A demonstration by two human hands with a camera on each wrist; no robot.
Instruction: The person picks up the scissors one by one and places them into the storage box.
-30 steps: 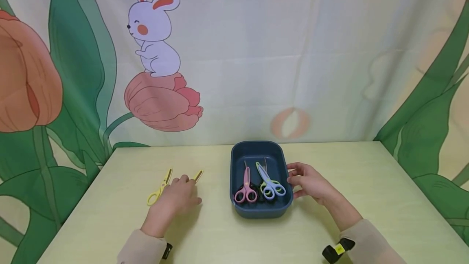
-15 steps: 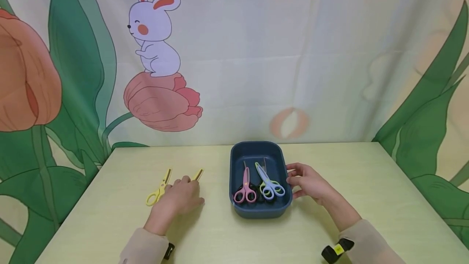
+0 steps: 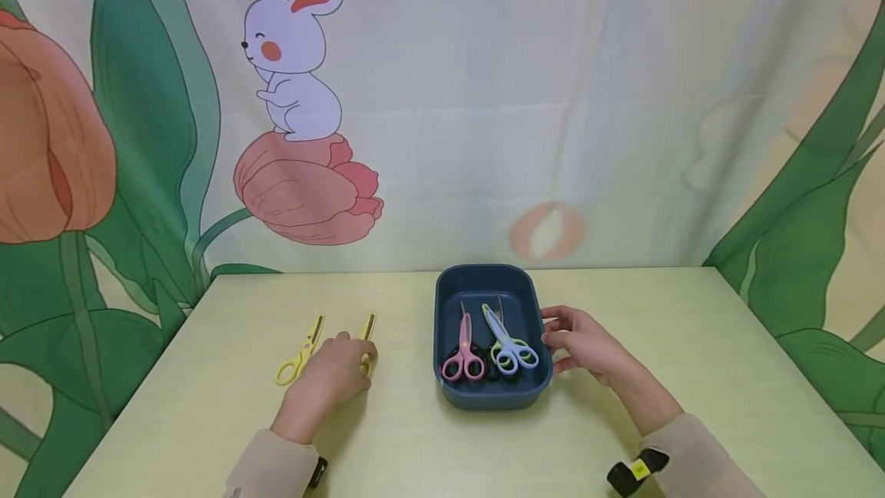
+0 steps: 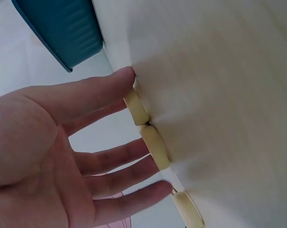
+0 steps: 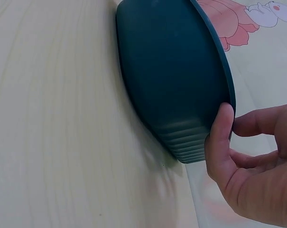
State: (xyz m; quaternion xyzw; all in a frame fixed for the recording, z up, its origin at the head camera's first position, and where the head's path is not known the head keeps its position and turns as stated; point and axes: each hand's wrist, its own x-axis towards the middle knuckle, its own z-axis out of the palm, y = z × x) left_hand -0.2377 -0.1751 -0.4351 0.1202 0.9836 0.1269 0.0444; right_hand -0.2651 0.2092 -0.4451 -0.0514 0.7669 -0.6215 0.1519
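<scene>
Yellow scissors (image 3: 365,346) lie on the table (image 3: 415,452) left of the blue tray (image 3: 492,398), under the left hand (image 3: 332,375). Left wrist: fingers (image 4: 110,161) spread, tips touching the yellow handles. Right wrist: right hand (image 5: 257,171), thumb pressed on the tray's rim.

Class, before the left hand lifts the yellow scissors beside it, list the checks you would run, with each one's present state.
1. Left hand on yellow scissors: ok, fingers touch the handles.
2. Firm grip on them: not ok, fingers straight.
3. Right hand steadies blue tray: ok, thumb on rim.
4. Room in tray: ok, holds pink scissors and blue-green scissors.
5. Second yellow scissors apart: ok.
</scene>
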